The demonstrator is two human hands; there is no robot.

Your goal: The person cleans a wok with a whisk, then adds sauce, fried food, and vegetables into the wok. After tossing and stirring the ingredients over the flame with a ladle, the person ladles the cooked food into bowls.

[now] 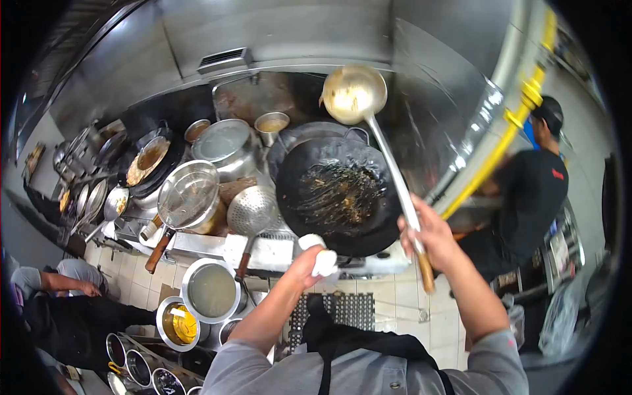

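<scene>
My right hand point(431, 234) grips the long metal handle of a ladle point(399, 174) near its wooden end. The ladle's big round bowl is raised over the back edge of the stove, with some residue inside. My left hand point(304, 268) is closed around a folded white cloth point(324, 262) at the front of the stove. Between and beyond my hands a black wok point(289, 181) sits on the burner, coated with dark, oily brown bits. A perforated skimmer point(252, 209) lies left of the wok, its handle pointing towards me.
A wire strainer point(189, 194) rests over a pot, beside a lidded pot point(222, 139). Below left stand a pot of cloudy liquid point(212, 291) and a bowl of yellow oil point(180, 324). A co-worker point(536, 191) stands at right; another person point(66, 303) is at left.
</scene>
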